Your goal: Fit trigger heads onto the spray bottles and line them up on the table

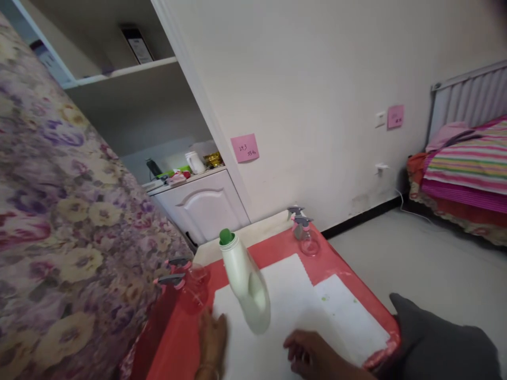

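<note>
A pale green detergent bottle point(247, 290) with a dark green cap point(226, 236) stands on white paper point(277, 295) in the middle of the table. My left hand point(212, 338) is at the paper's left edge, slightly blurred, its thumb and fingers apart and nothing seen in it. Just beyond its fingertips are clear spray bottles point(195, 290) with grey and pink trigger heads. To the right of the detergent bottle, my right hand point(311, 352) hovers over the paper, fingers loosely bent and apart, holding nothing visible.
More clear spray bottles point(309, 245) stand at the table's far right corner. A red cover point(273, 240) lies over the table. A floral curtain point(71, 253) hangs at left, beside a shelf cabinet point(206, 203). A bed point(471, 169) is at far right.
</note>
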`<state>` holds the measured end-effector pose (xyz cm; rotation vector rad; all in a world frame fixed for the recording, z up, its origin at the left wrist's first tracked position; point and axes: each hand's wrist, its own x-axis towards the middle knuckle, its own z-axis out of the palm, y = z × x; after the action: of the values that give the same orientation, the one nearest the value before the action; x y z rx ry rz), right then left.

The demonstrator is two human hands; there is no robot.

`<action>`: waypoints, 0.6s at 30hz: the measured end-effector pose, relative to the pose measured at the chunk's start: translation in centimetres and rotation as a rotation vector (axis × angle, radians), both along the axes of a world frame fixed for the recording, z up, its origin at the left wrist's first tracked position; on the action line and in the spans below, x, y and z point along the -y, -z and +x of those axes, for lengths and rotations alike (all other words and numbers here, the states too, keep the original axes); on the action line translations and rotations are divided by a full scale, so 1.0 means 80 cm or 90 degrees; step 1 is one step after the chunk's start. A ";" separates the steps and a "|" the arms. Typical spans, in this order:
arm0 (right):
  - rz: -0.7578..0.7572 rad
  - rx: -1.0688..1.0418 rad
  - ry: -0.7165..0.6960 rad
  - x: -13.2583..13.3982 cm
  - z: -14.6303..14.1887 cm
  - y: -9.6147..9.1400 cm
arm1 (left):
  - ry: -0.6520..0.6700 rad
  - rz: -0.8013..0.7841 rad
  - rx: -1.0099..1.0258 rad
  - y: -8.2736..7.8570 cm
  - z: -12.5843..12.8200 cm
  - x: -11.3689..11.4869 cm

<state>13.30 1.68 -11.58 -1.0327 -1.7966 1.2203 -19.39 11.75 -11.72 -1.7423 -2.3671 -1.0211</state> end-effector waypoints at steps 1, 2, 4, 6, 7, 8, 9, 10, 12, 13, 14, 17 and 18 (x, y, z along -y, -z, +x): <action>0.025 -0.037 0.044 -0.010 0.013 -0.008 | 0.047 -0.014 -0.012 0.008 0.010 0.007; 0.036 -0.070 0.071 -0.022 0.028 -0.017 | 0.081 -0.020 -0.025 0.015 0.017 0.012; 0.049 -0.110 0.131 -0.053 0.064 -0.033 | 0.120 -0.028 -0.078 0.027 0.026 0.020; 0.063 -0.132 0.203 -0.090 0.101 -0.040 | 0.130 -0.028 -0.180 0.035 0.026 0.023; 0.065 -0.132 0.225 -0.110 0.120 -0.041 | 0.128 -0.026 -0.230 0.038 0.025 0.023; 0.068 -0.132 0.244 -0.129 0.136 -0.039 | 0.125 -0.022 -0.272 0.041 0.023 0.022; 0.070 -0.132 0.263 -0.148 0.151 -0.036 | 0.122 -0.017 -0.299 0.043 0.020 0.021; 0.071 -0.130 0.283 -0.166 0.163 -0.032 | 0.121 -0.015 -0.317 0.045 0.018 0.020; 0.073 -0.124 0.322 -0.198 0.179 -0.022 | 0.120 -0.018 -0.332 0.049 0.014 0.018; 0.072 -0.116 0.340 -0.213 0.184 -0.018 | 0.119 -0.023 -0.330 0.051 0.012 0.017; 0.072 -0.106 0.358 -0.225 0.186 -0.014 | 0.114 -0.030 -0.324 0.053 0.010 0.016; 0.083 -0.071 0.396 -0.255 0.182 -0.005 | 0.112 -0.050 -0.300 0.058 0.002 0.014; 0.093 -0.060 0.402 -0.262 0.177 -0.003 | 0.116 -0.053 -0.293 0.060 -0.001 0.013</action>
<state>27.49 22.64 -11.38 -1.2971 -1.3089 0.7235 -19.47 10.73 -16.56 -1.9873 -2.0173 -0.4652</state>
